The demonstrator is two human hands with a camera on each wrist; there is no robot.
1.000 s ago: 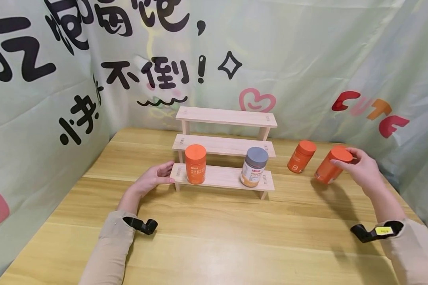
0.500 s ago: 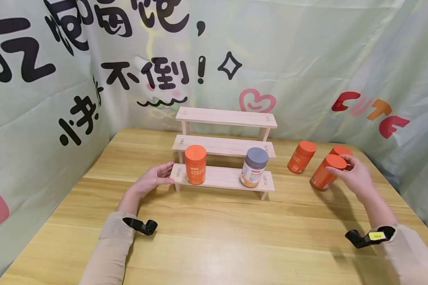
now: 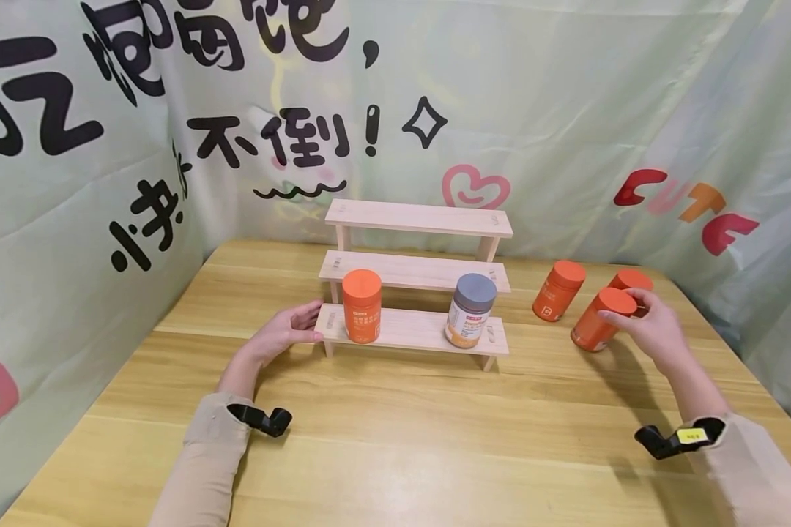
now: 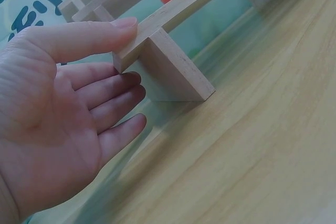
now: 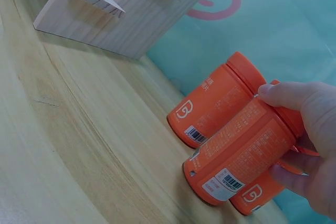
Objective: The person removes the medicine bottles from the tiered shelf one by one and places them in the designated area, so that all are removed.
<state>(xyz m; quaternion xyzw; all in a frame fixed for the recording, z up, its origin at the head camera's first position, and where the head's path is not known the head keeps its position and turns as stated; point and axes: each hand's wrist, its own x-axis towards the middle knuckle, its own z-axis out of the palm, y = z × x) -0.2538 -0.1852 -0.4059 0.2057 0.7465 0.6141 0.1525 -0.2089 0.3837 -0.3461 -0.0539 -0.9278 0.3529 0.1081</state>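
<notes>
My right hand [image 3: 659, 333] holds an orange bottle [image 5: 236, 156] by its lid, thumb on the near side and fingers behind. The bottle leans slightly, its base close over the table. Two similar orange bottles stand beside it: one [image 3: 556, 291] to the left, another [image 3: 635, 278] behind and partly hidden. My left hand [image 4: 58, 114] pinches the left end of the lowest step of a wooden three-step display rack [image 3: 411, 328], thumb on top and fingers below. On that step stand an orange bottle [image 3: 362, 309] at the left and a grey-lidded white jar [image 3: 471, 313] at the right.
The rack's middle step [image 3: 422, 271] and top step [image 3: 415, 216] rise behind the lowest one. A printed cloth backdrop [image 3: 554, 110] hangs along the back and sides of the wooden table [image 3: 402, 439].
My right hand has shifted left and nearer with an orange bottle, uncovering another orange bottle behind it. Over the last half second it moved only slightly. My left hand stays on the rack.
</notes>
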